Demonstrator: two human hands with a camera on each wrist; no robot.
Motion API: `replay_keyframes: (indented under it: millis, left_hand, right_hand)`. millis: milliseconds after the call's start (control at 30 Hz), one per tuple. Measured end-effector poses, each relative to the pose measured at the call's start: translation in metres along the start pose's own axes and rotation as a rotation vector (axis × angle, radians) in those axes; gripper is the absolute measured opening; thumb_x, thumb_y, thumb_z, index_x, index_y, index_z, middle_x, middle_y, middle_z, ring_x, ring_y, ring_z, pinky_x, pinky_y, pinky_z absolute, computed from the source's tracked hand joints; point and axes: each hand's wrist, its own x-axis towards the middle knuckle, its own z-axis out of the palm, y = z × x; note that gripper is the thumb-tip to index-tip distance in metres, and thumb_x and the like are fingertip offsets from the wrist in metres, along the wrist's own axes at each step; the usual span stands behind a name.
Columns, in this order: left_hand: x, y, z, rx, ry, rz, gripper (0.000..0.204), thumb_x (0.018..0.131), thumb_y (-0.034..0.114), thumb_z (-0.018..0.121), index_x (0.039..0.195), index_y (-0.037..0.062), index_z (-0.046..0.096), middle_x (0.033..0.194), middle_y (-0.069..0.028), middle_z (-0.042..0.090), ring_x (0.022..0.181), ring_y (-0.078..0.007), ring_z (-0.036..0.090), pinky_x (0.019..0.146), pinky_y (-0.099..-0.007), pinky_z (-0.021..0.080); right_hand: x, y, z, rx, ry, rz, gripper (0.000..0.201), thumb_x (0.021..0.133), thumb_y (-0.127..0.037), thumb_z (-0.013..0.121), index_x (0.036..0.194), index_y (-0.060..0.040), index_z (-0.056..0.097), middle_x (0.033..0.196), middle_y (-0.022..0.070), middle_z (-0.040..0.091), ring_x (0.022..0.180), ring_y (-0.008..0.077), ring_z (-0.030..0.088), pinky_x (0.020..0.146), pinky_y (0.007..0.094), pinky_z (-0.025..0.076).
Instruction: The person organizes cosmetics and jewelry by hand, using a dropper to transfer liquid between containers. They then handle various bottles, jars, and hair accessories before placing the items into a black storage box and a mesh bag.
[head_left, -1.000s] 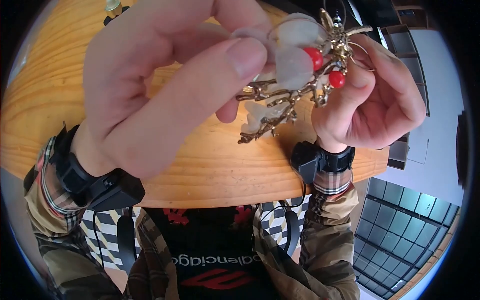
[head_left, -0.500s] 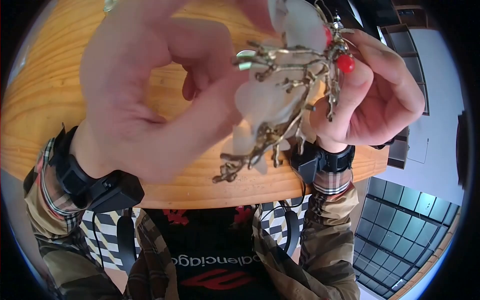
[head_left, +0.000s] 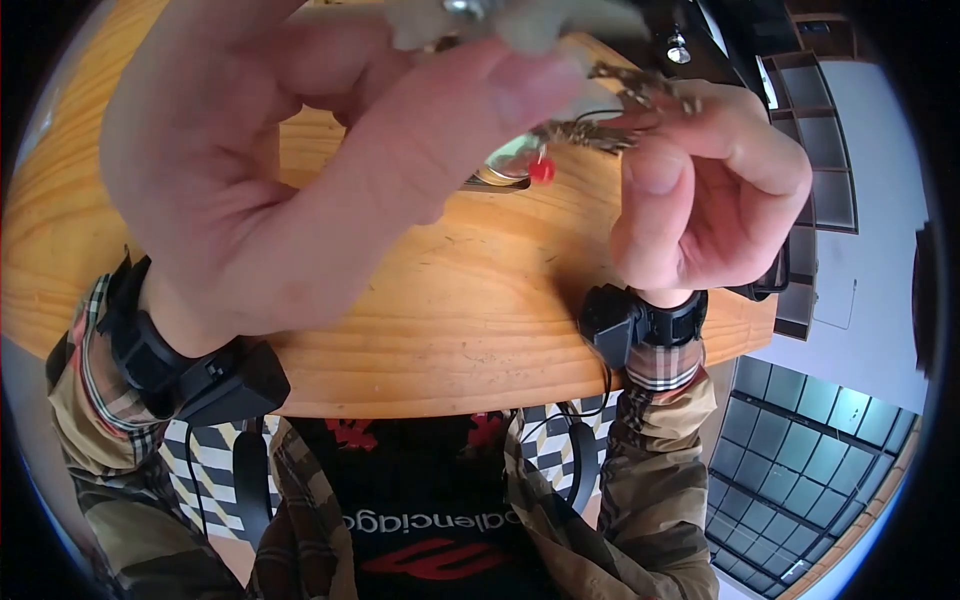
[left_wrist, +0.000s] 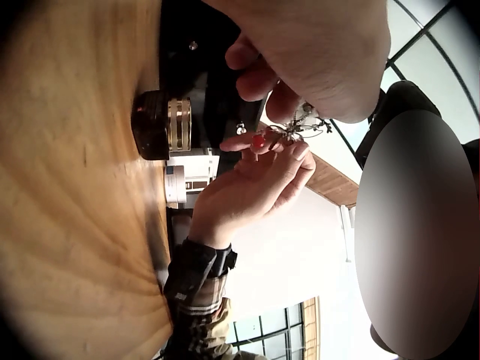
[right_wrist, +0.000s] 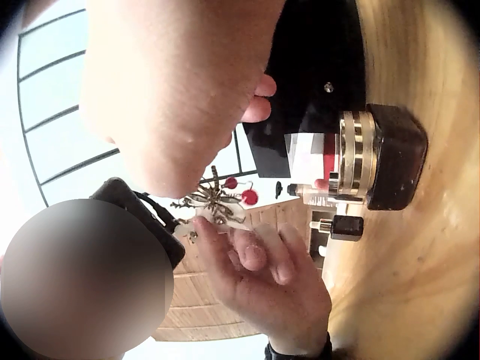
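A gold branch-shaped ornament (head_left: pixel 590 135) with translucent white petals and a hanging red bead (head_left: pixel 541 170) is raised above the table between both hands. My left hand (head_left: pixel 280 170) pinches its petal side between thumb and fingers; the top of the head view cuts part of this off. At the other end, my right hand (head_left: pixel 715 195) pinches the gold stem and thin wire between thumb and index finger. The left wrist view shows the ornament (left_wrist: pixel 289 136) at the right fingertips. Two red beads show on the ornament (right_wrist: pixel 214 196) in the right wrist view.
Beneath the hands is a wooden table (head_left: pixel 470 300). A dark jar with gold rings (right_wrist: pixel 397 157) and a small dark bottle (right_wrist: pixel 347 227) stand on it. A glass-topped item with a gold rim (head_left: pixel 510 160) shows behind the ornament. Shelves (head_left: pixel 820 160) are at the right.
The left hand let its grip slide, then pinched the petals again, farther left and higher. The ornament turned, its branches swinging from downward to upward. The right hand shifted slightly left.
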Motion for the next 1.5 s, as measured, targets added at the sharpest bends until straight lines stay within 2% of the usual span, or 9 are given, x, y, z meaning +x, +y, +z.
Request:
replay_keyframes:
  millis: [267,833,933,1133,1233,1267,1333,1433,1500]
  left_hand:
    - [0.006,0.012,0.003,-0.101,0.035,-0.198,0.035,0.107,0.019,0.054,0.135,-0.0029,0.055,0.096,-0.0076,0.07,0.066,-0.0106,0.064,0.059,-0.0225,0.048]
    - [0.038,0.035,0.005,-0.59,-0.002,-0.408,0.016,0.097,0.011,0.069,0.098,0.0024,0.056,0.085,-0.0035,0.065,0.074,-0.0048,0.061,0.068,-0.0228,0.048]
    - [0.023,0.025,0.028,-0.399,0.238,-0.348,0.015,0.097,0.009,0.067,0.093,0.0048,0.054,0.084,-0.003,0.064,0.071,-0.0043,0.056,0.067,-0.0224,0.045]
    - [0.02,-0.014,0.018,-0.48,0.058,-0.05,0.015,0.098,0.007,0.065,0.09,0.0059,0.053,0.085,-0.0039,0.063,0.07,-0.0064,0.055,0.068,-0.0236,0.044]
    - [0.03,-0.019,0.033,-0.342,0.173,0.202,0.017,0.098,0.008,0.066,0.089,0.0056,0.052,0.086,-0.0038,0.062,0.072,-0.0072,0.055,0.07,-0.024,0.044]
    - [0.027,-0.01,0.034,-0.343,0.172,0.203,0.017,0.098,0.008,0.066,0.089,0.0056,0.052,0.086,-0.0038,0.062,0.072,-0.0072,0.055,0.07,-0.024,0.044]
    - [0.025,0.023,0.024,-0.404,0.155,-0.254,0.017,0.099,0.008,0.066,0.088,0.0049,0.053,0.087,-0.0034,0.062,0.077,-0.0072,0.055,0.073,-0.0244,0.043]
    - [0.03,-0.013,0.018,-0.279,0.097,0.08,0.017,0.099,0.008,0.065,0.087,0.0041,0.053,0.088,-0.0028,0.061,0.077,-0.0062,0.055,0.071,-0.0235,0.043]
    - [0.029,-0.008,0.014,-0.308,0.058,-0.017,0.015,0.1,0.008,0.064,0.088,0.0034,0.055,0.087,-0.0025,0.062,0.074,-0.0056,0.055,0.068,-0.0231,0.043]
  right_hand:
    - [-0.001,0.004,0.007,0.07,0.008,-0.081,0.024,0.1,-0.014,0.064,0.106,0.0051,0.051,0.084,0.016,0.064,0.069,0.0192,0.064,0.062,0.0292,0.056]
    - [0.004,-0.002,0.004,0.084,-0.106,-0.019,0.03,0.095,-0.021,0.068,0.101,0.0071,0.058,0.086,0.0199,0.063,0.071,0.0236,0.064,0.064,0.0312,0.054]
    - [0.003,0.003,0.005,0.112,-0.093,-0.088,0.026,0.094,-0.017,0.066,0.101,0.0066,0.058,0.085,0.0198,0.063,0.07,0.0227,0.064,0.063,0.0298,0.053]
    - [0.002,0.002,0.005,0.11,-0.083,-0.051,0.022,0.096,-0.015,0.064,0.099,0.0051,0.056,0.085,0.0189,0.063,0.069,0.0209,0.063,0.062,0.0296,0.052]
    - [0.004,-0.002,0.004,0.107,-0.081,-0.006,0.02,0.097,-0.014,0.062,0.098,0.0047,0.055,0.084,0.0187,0.063,0.068,0.0203,0.063,0.062,0.0298,0.052]
    - [0.003,-0.001,0.005,0.105,-0.081,-0.006,0.02,0.097,-0.014,0.062,0.098,0.0047,0.055,0.084,0.0187,0.063,0.068,0.0203,0.063,0.062,0.0298,0.052]
    - [0.009,0.005,0.011,0.103,-0.05,-0.07,0.019,0.098,-0.013,0.061,0.098,0.005,0.054,0.083,0.0187,0.063,0.066,0.0192,0.062,0.061,0.0297,0.052]
    - [0.01,0.0,0.012,0.125,-0.036,0.008,0.019,0.098,-0.012,0.061,0.097,0.0053,0.054,0.078,0.0165,0.062,0.063,0.0188,0.06,0.059,0.0304,0.053]
    - [0.01,0.001,0.012,0.136,-0.037,0.004,0.02,0.099,-0.013,0.061,0.097,0.0054,0.054,0.076,0.0153,0.061,0.062,0.0185,0.059,0.059,0.0312,0.053]
